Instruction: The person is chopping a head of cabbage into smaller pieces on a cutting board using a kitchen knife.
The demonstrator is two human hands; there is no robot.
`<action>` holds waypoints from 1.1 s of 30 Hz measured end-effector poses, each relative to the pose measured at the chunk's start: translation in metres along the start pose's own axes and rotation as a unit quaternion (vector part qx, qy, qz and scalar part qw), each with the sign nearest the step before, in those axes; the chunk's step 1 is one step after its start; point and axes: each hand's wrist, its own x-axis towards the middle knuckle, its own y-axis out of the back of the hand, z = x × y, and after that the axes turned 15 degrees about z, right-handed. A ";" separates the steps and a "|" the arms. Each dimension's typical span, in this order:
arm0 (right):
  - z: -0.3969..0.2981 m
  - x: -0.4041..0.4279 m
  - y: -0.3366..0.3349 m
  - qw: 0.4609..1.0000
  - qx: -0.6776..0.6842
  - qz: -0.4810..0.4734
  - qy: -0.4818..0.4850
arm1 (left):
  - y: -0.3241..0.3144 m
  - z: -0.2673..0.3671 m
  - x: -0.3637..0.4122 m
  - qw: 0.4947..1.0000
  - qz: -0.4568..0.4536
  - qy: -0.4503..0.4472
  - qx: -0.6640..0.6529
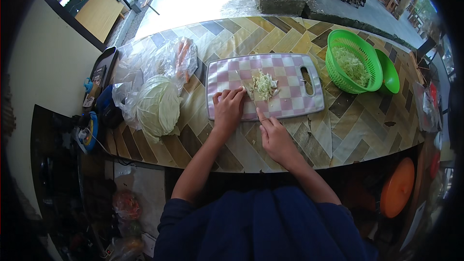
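Observation:
My right hand (277, 137) grips a kitchen knife (251, 94), its index finger stretched along the blade; the handle is hidden in the palm. Fingers bunched, my left hand (230, 106) presses a small cabbage piece (247, 87) on the board, just left of the blade; most of that piece is covered. Shredded cabbage (264, 85) lies in a small heap right of the knife. Beneath all this is a pink-and-white checkered cutting board (297, 99) with a handle slot at its right end.
A large cabbage (158, 105) sits left of the board, beside clear plastic bags (134, 76) with carrots (183, 56) in one. At right, a green basket (377, 69) holds shredded cabbage, next to a green bowl (390, 72). A patterned cover spreads over the table (232, 152).

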 end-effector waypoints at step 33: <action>-0.002 0.000 -0.002 0.999 0.030 0.009 -0.007 | 0.000 -0.004 0.003 1.000 -0.009 -0.003 -0.005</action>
